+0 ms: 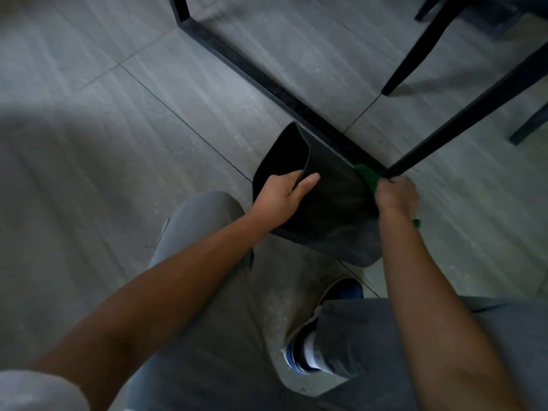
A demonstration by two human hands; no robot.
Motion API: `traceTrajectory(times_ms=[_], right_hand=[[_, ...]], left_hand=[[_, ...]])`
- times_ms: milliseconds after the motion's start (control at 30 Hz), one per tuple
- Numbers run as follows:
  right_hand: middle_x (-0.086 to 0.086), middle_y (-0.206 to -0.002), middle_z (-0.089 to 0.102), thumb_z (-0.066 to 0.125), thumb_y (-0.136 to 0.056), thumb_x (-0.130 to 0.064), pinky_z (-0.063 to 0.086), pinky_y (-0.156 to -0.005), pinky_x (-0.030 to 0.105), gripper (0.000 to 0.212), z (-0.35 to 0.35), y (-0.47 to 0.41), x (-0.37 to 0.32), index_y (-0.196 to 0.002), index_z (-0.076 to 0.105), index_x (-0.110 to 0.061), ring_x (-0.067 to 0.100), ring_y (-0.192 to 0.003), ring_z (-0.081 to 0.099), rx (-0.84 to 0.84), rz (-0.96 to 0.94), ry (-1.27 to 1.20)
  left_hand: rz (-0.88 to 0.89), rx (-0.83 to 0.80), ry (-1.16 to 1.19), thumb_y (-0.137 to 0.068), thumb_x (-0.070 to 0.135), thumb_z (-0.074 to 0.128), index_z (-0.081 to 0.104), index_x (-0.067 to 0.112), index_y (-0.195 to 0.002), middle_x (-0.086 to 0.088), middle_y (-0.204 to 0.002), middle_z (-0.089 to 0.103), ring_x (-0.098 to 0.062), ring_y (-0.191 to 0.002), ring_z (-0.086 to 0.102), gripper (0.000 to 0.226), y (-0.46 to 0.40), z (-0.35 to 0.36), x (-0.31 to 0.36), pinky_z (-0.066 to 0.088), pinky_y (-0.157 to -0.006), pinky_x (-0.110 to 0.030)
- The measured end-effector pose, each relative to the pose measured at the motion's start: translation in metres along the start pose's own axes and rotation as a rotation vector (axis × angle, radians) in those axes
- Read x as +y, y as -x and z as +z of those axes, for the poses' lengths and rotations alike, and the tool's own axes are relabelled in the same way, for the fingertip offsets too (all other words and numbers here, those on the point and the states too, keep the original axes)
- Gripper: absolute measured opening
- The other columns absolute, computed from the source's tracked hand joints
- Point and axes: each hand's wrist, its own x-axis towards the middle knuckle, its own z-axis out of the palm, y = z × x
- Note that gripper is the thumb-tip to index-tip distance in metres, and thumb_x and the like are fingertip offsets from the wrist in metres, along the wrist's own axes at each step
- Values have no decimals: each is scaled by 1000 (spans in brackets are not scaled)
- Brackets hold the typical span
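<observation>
Person crouches on a tiled floor (pixel 148 114), both hands down by a black frame (pixel 252 72), which is a bar flat on the floor that meets a slanted leg at a corner.

- Mat (pixel 335 197): black, flexible, on the floor on the near side of the frame bar. Its far edge is touching or just beside the bar, can't tell which.
- Left hand (pixel 281 197): grasps the mat edge farthest from the frame corner, thumb on the inner face, fingers behind. That edge is curled up off the floor, the rest lies flat.
- Right hand (pixel 397 197): clenched round a green tool (pixel 364 173), right at the frame corner. The green head shows between fist and corner, over the mat's edge. A green tip sticks out of the fist's near side. Tool type: can't tell.
- Shoe (pixel 299 354): blue and white, white sock, on the floor well nearer the person than the frame.
- Dark chair legs (pixel 415 51) stand beyond the frame.
</observation>
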Motion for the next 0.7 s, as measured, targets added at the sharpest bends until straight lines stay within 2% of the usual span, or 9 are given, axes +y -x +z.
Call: traceTrajectory(times_ms=[67,133,200,267,367,467,567,633,700], right_hand=[[5,-141,65,45,-103,-29,48,-102,34,41,1,10,-3,-138,64,-23,28,-123,63,29,-61,-89],[2,-133,70,42,-99,-28,49,-102,33,42,8,35,-16,-128,73,-24,25,-117,66,104,-188,-204],[4,-132,71,43,-91,-25,48,-108,37,42,23,71,-32,-113,79,-22,24,-121,65,182,-402,-330],[7,-139,66,47,-91,-20,39,-114,37,38,42,105,-44,-112,79,-19,25,-132,57,211,-603,-369],[10,-135,66,52,-99,-24,40,-113,41,30,52,105,-35,-116,75,-15,30,-132,56,289,-805,-289],[15,-123,69,57,-97,-25,50,-99,52,25,55,61,2,-110,75,-13,38,-116,64,450,-651,-180],[17,-129,66,52,-97,-34,49,-101,54,31,51,44,19,-113,72,-16,38,-118,62,425,-367,-241],[21,-137,61,54,-98,-32,44,-107,56,31,57,69,11,-115,72,-14,40,-127,57,414,-383,-247],[20,-142,59,58,-98,-29,39,-113,54,29,69,115,-5,-119,73,-14,39,-133,54,375,-567,-217]], left_hand=[[3,30,8,-107,35,51,71,6,-96,1,-90,73,-1,-77,68,37,-4,-3,-4,55,-73,-21],[-41,74,30,-107,40,49,69,6,-89,-4,-85,73,-6,-74,68,43,-9,-4,-6,57,-70,-28],[-68,109,29,-107,40,49,64,13,-81,2,-75,69,0,-67,65,41,-14,-1,-5,50,-61,-21],[-82,128,16,-108,37,49,62,21,-80,9,-70,65,7,-62,61,35,-15,1,0,41,-56,-13],[-175,159,142,-108,41,48,70,13,-86,-2,-76,71,-8,-68,68,41,-17,-1,-2,50,-59,-24],[-328,202,259,-108,43,47,69,12,-84,-5,-76,71,-10,-66,70,45,-17,-8,-4,56,-59,-24],[-351,183,262,-108,45,43,66,15,-86,-2,-77,69,-6,-65,68,44,-17,-12,-3,54,-60,-17],[-391,183,299,-108,47,43,68,14,-91,-4,-84,72,-13,-75,71,45,-21,-14,-6,58,-68,-24],[-431,197,357,-107,49,43,70,16,-91,-6,-88,75,-20,-82,74,45,-25,-16,-6,60,-75,-31]])
